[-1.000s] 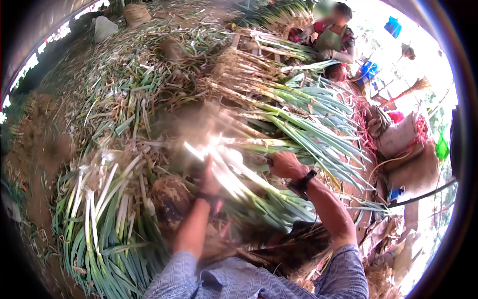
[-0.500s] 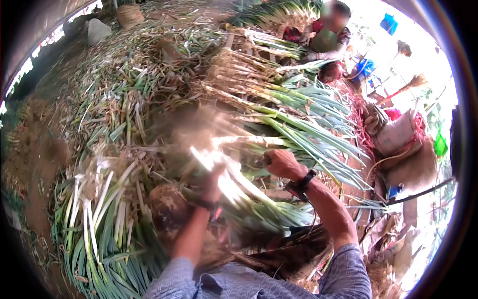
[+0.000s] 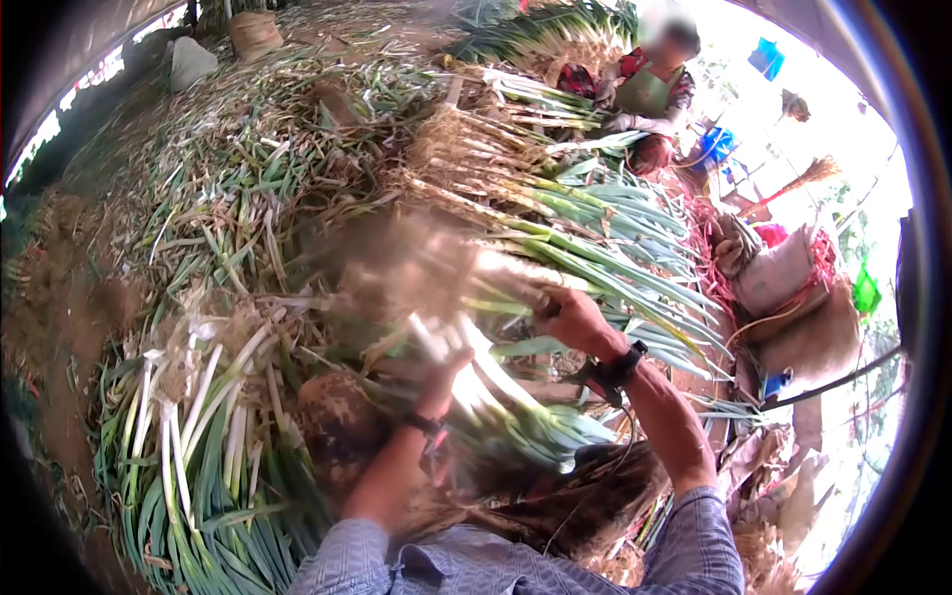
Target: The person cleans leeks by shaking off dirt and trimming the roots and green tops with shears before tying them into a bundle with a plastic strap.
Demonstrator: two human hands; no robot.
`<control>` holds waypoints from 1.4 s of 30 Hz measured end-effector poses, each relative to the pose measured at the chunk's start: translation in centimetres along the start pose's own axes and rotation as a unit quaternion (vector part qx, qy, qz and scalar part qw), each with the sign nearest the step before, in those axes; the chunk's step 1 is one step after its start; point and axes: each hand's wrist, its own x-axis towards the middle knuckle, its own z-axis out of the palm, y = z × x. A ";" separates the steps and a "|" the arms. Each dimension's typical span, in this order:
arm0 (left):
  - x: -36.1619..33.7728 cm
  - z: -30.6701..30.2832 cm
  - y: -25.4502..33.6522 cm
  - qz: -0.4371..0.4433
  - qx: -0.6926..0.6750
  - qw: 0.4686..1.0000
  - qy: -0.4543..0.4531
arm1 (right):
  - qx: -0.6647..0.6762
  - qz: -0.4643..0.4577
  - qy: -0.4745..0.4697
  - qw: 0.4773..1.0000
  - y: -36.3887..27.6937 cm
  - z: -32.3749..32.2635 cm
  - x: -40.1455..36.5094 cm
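Observation:
My left hand [image 3: 443,377] is closed around the pale stems of a small bunch of long green onions [image 3: 511,392]. Their white ends are smeared by motion, and the green leaves fan out toward the lower right over my lap. My right hand [image 3: 577,322] is curled shut just above and right of that bunch; what its fingers grip is hidden. Beside it lies a big row of untrimmed green onions [image 3: 595,223], brown roots to the left and leaves to the right. A bundle of cleaned green onions [image 3: 188,436] rests left of my knee.
Across the row sits another person [image 3: 650,94] with gloved hands on the onions. Peeled leaves and scraps [image 3: 258,169] cover the ground at upper left. Sacks [image 3: 813,317], red twine [image 3: 709,233] and a broom [image 3: 798,183] lie along the right side.
My left hand has moved slightly right with the green onions in it. My right hand has shifted slightly right. The other person's head and arms have moved a little.

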 end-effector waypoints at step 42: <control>0.0 0.8 0.9 0.071 -0.087 0.993 -0.047 | 0.000 0.222 -0.182 0.958 1.2 2.9 -13.0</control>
